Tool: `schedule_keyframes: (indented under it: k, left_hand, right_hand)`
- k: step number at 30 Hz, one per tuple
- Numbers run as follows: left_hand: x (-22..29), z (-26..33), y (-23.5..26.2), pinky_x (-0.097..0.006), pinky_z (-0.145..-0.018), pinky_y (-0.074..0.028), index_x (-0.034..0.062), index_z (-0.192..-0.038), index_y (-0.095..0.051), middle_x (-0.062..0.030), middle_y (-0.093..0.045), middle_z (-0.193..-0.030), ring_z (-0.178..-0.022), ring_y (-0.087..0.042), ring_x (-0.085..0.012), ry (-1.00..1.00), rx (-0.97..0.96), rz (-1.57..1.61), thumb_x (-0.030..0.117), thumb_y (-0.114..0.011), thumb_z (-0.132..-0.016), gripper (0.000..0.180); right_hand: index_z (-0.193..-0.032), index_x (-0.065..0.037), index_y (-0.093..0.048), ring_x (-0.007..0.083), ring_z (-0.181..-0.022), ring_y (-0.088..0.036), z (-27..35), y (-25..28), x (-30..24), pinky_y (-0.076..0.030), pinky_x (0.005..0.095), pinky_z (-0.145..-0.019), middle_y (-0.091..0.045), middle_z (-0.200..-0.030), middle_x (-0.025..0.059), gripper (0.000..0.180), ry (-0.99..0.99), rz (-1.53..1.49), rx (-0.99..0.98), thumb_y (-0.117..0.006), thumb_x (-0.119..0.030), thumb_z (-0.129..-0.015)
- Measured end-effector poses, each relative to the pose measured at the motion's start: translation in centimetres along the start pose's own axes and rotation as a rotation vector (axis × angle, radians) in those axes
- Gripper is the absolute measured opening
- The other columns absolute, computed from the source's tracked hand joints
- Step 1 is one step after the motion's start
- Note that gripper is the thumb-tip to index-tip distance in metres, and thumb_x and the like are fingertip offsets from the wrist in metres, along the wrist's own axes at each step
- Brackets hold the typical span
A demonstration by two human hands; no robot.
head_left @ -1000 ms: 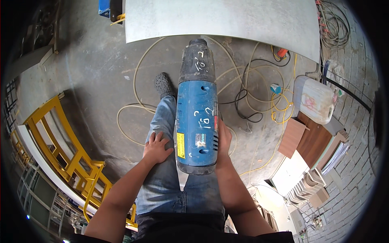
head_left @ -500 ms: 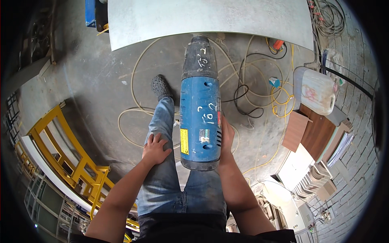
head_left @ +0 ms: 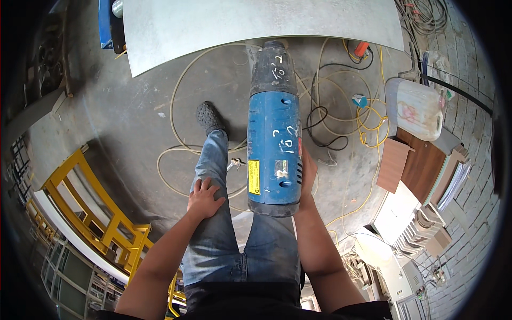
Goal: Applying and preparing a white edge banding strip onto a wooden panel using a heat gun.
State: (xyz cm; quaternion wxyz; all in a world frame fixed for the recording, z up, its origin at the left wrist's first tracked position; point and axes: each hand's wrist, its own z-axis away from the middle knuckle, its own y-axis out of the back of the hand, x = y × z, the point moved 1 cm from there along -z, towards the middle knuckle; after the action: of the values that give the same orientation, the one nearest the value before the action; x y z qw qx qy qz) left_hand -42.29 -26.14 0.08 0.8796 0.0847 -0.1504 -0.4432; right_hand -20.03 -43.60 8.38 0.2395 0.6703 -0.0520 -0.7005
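Observation:
My right hand (head_left: 308, 173) grips a large blue power tool (head_left: 273, 144) from its right side, with most of the fingers hidden behind the body. The tool has a dusty black nose (head_left: 273, 66), white handwritten marks, a yellow label and vent slots. Its nose points away from me and, in this view, meets the near edge of a big pale grey panel (head_left: 261, 18); whether it touches cannot be seen. On my left knee, over blue jeans (head_left: 210, 160), rests my left hand (head_left: 205, 198), fingers spread and holding nothing.
Beige hose (head_left: 175, 106) loops across the concrete floor. Black cable (head_left: 320, 140) and yellow cord (head_left: 368, 133) coil at the right, near a whitish plastic jug (head_left: 416, 106). Boards (head_left: 413, 162) lean by the brick wall (head_left: 469, 229). A yellow metal frame (head_left: 101, 208) stands left.
The power tool has shifted a little right and farther away in the view, while the panel appears slightly turned. My left hand stays on my knee.

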Motion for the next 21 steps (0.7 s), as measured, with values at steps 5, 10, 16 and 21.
schedule_keyframes:
  k: [5,10,16,21]
  left_hand:
    - [0.7,0.1,0.4,-0.053,-0.109,-0.031,0.0227,-0.128,-0.057,-0.0074,-0.030,-0.151,-0.140,-0.022,-0.0370,-0.001,-0.006,-0.009,0.048,-0.063,-0.080,0.055]
    - [0.7,0.0,0.4,-0.053,-0.109,-0.032,0.0229,-0.128,-0.057,-0.0075,-0.030,-0.151,-0.140,-0.022,-0.0373,-0.003,-0.007,-0.021,0.048,-0.064,-0.080,0.054]
    - [0.9,0.1,0.5,-0.053,-0.108,-0.032,0.0229,-0.128,-0.057,-0.0075,-0.030,-0.151,-0.140,-0.022,-0.0374,-0.002,-0.009,-0.027,0.047,-0.063,-0.080,0.054]
    - [1.0,0.2,0.3,-0.052,-0.109,-0.032,0.0227,-0.128,-0.057,-0.0076,-0.030,-0.150,-0.140,-0.022,-0.0371,-0.001,-0.010,-0.034,0.048,-0.063,-0.080,0.054]
  right_hand:
    - [-0.087,0.000,-0.054,0.0345,-0.063,-0.055,-0.1,1.1,0.9,-0.043,0.0380,-0.054,-0.054,-0.073,0.0161,0.020,-0.044,-0.022,0.021,-0.065,-0.013,-0.076]
    - [-0.088,-0.001,-0.055,0.0333,-0.062,-0.055,-0.3,1.9,1.5,-0.043,0.0372,-0.054,-0.054,-0.073,0.0152,0.022,-0.107,-0.051,0.045,-0.066,-0.015,-0.075]
    - [-0.097,0.001,-0.058,0.0278,-0.067,-0.059,-0.5,3.0,2.1,-0.047,0.0325,-0.061,-0.058,-0.079,0.0133,0.029,-0.188,-0.196,0.086,-0.067,-0.017,-0.076]
    - [-0.103,0.001,-0.059,0.0235,-0.073,-0.062,-0.4,3.9,3.3,-0.048,0.0297,-0.066,-0.062,-0.083,0.0127,0.033,-0.322,-0.339,0.121,-0.068,-0.018,-0.078]
